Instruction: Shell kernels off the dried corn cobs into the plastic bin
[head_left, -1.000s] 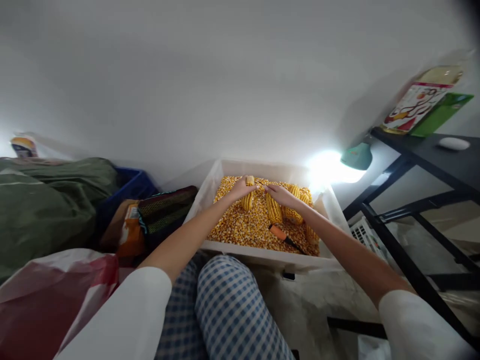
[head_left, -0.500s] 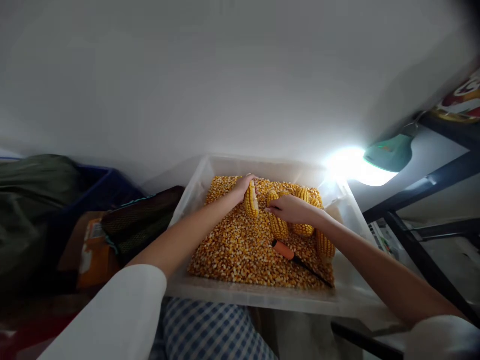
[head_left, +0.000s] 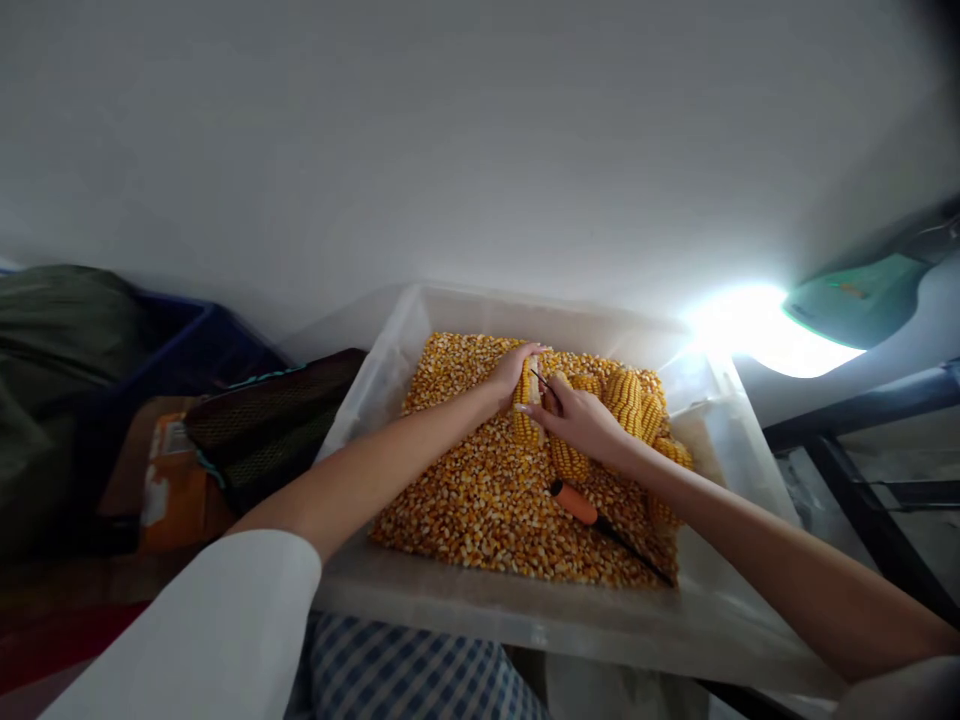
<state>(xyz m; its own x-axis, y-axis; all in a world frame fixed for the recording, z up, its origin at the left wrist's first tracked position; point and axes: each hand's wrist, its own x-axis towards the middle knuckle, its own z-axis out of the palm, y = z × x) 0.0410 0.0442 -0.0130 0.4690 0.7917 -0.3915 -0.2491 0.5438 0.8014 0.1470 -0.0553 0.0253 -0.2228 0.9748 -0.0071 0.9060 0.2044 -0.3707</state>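
My left hand [head_left: 517, 368] is closed around the upper part of a corn cob [head_left: 526, 415], held upright with a pale bare strip along its right side. My right hand [head_left: 576, 420] grips a thin dark pointed tool [head_left: 541, 381], its tip against that strip; the tool's handle is hidden in the fingers. The right thumb touches the cob's front. Both hands are over loose corn kernels [head_left: 465, 520] in a translucent plastic bin [head_left: 480, 592]. An orange-handled tool [head_left: 576, 503] with a long dark shaft lies on the kernels below my right hand.
Several whole corn cobs [head_left: 624, 398] lie at the bin's right side, partly behind my right arm. A lit green lamp [head_left: 859, 300] hangs at right by a dark metal frame [head_left: 862, 510]. Left of the bin are a dark mesh bag [head_left: 277, 430] and an orange box [head_left: 176, 485].
My right hand has come up against the cob, the tool tip rising along the bare strip and the thumb now on the kernels. The whole view has shifted slightly.
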